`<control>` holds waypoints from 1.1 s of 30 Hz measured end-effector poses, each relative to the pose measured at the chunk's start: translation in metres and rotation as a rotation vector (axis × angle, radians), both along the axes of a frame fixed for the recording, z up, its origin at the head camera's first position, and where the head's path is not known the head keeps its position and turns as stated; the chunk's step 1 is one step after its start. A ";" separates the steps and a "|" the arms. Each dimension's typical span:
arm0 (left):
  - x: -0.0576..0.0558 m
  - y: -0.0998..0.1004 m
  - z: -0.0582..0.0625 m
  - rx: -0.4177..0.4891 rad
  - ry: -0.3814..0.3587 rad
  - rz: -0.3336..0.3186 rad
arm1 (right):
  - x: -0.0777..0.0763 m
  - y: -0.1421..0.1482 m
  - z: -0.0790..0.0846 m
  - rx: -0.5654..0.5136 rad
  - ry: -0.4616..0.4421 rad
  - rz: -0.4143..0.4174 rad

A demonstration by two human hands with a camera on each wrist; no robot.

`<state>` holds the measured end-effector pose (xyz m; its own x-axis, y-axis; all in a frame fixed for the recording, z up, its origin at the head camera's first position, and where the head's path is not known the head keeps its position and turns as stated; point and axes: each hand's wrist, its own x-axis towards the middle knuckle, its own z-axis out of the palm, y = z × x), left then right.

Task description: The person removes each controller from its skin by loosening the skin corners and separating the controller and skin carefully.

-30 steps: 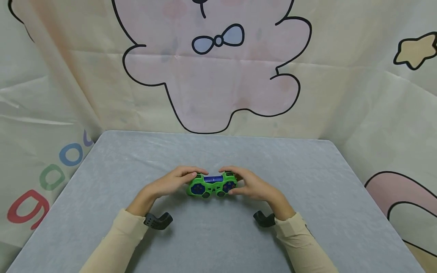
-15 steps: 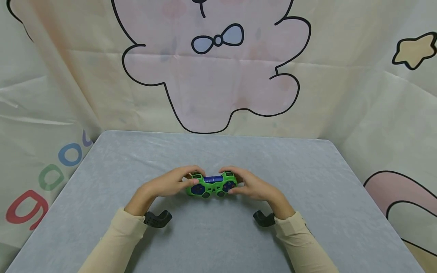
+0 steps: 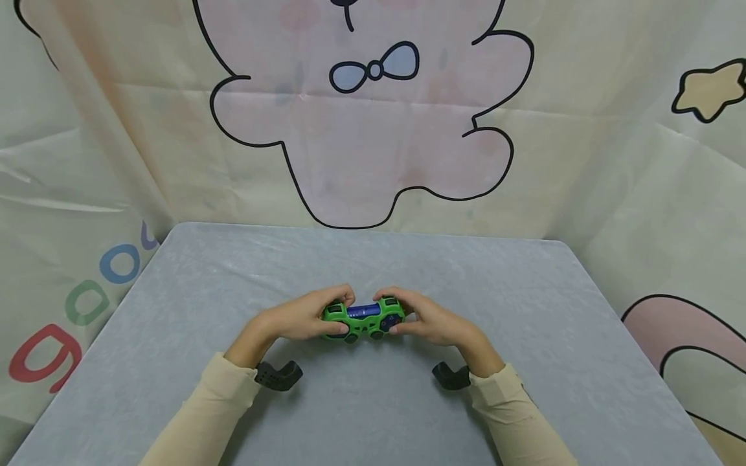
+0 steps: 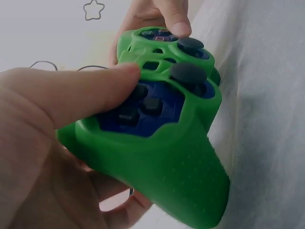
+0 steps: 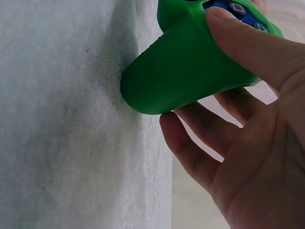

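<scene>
Near the middle of a table covered in pale grey-blue cloth (image 3: 361,408), touching or just above it, I have a green, two-handled, rubbery-looking game controller (image 3: 367,322) gripped at both ends by left hand (image 3: 298,316) and right hand (image 3: 432,318), thumbs uppermost. I'd judge light, even pressure best, both handles level.

A mottled blue-grey, cloth-textured bench (image 3: 373,414) spread wide before you, its far edge straight and its far corners rounded. Near its middle, a green-and-blue game controller (image 3: 367,323) had its grips (image 4: 190,176) low by the surface; whether they rested there was unclear.
</scene>
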<state>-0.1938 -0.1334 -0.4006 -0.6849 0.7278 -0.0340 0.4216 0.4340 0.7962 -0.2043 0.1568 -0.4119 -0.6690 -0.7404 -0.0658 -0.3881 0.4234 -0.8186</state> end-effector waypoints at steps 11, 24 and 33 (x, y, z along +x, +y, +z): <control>0.006 0.008 -0.003 0.042 0.036 0.068 | 0.005 0.003 -0.001 0.006 0.025 0.000; 0.004 0.002 -0.005 0.095 0.021 0.115 | 0.005 0.002 0.001 0.008 0.046 -0.009; 0.001 -0.004 0.001 0.078 0.012 0.092 | 0.005 0.002 0.002 -0.026 0.011 0.014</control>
